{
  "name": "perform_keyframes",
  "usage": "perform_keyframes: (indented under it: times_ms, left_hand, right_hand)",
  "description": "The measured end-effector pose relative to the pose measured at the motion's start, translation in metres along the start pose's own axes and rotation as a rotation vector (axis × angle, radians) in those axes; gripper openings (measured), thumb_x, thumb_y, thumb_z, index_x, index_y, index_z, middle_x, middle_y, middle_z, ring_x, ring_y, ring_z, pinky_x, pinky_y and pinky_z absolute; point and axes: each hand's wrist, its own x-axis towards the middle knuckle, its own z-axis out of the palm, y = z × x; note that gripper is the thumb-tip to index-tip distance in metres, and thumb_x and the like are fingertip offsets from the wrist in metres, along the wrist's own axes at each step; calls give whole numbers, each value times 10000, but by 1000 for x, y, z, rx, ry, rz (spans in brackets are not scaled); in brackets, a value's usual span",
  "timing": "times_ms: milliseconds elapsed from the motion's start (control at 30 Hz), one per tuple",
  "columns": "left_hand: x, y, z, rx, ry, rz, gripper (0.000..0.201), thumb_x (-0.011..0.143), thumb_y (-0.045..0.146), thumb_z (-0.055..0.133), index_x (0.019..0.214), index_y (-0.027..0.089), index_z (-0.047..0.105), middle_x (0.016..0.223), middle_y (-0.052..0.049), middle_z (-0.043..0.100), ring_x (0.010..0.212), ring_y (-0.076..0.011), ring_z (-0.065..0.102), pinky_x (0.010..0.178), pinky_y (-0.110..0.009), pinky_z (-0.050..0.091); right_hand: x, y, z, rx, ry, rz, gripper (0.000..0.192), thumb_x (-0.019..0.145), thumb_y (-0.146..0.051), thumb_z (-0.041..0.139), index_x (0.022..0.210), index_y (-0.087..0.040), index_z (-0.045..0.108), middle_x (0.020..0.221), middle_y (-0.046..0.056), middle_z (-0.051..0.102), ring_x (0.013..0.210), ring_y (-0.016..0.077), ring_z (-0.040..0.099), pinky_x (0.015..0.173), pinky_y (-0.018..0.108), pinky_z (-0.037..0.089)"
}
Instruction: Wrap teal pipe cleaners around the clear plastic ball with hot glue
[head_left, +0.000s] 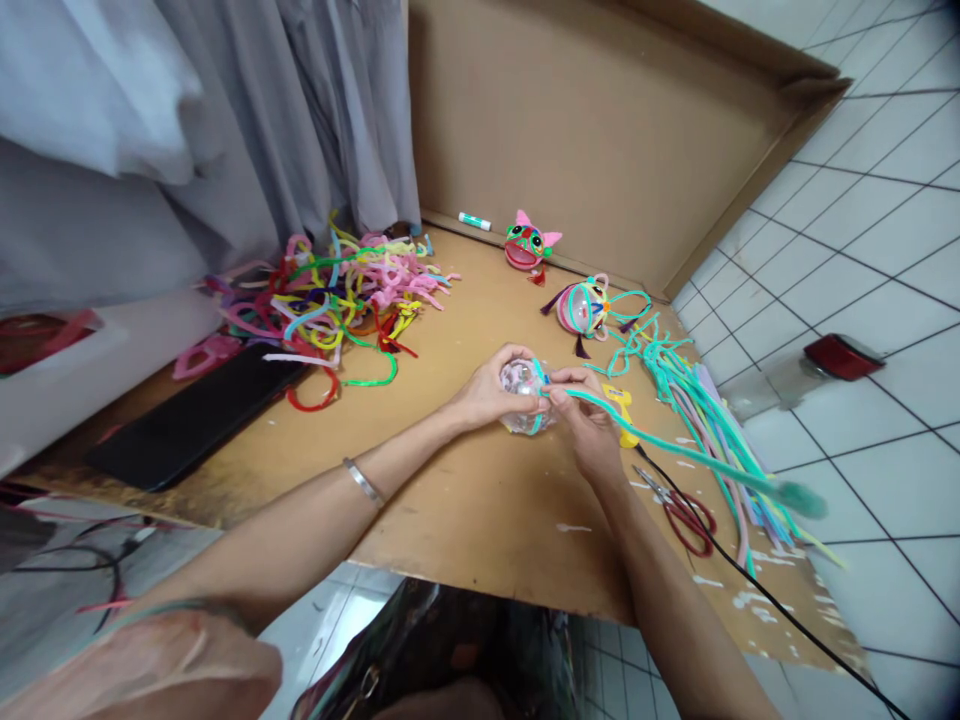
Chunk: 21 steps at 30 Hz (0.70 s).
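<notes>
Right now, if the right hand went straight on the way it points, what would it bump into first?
Probably the clear ball that the left hand holds. The right hand, pinching a teal fuzzy stem, is right beside it; whether it already touches is hard to tell.

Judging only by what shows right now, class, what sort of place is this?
Probably a small craft workspace: the table bears a heap of colourful fuzzy stems, red-handled scissors and a decorated ball with pink ears.
</notes>
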Motion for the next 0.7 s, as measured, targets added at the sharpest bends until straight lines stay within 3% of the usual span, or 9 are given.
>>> perform_keyframes:
  times_ms: [267, 700]
  left_hand:
    - [3, -8, 0, -8, -20, 14, 613, 552, 335, 824, 1077, 201, 537, 935, 15, 597, 816, -135, 572, 773, -264, 477]
    - [-3, 3, -1, 130, 5, 89, 588, 564, 335, 816, 1070, 183, 558, 1028, -30, 630, 897, -177, 605, 819, -309, 502]
  right_hand:
    - [4, 7, 0, -11, 13, -99, 146, 833, -403, 700, 783, -274, 746, 1006, 22, 696, 1028, 216, 640, 969, 409, 490]
    - [4, 6, -1, -35, -8, -129, 98, 849, -324, 687, 788, -287, 754, 1017, 6, 736, 1044, 206, 652, 986, 390, 487]
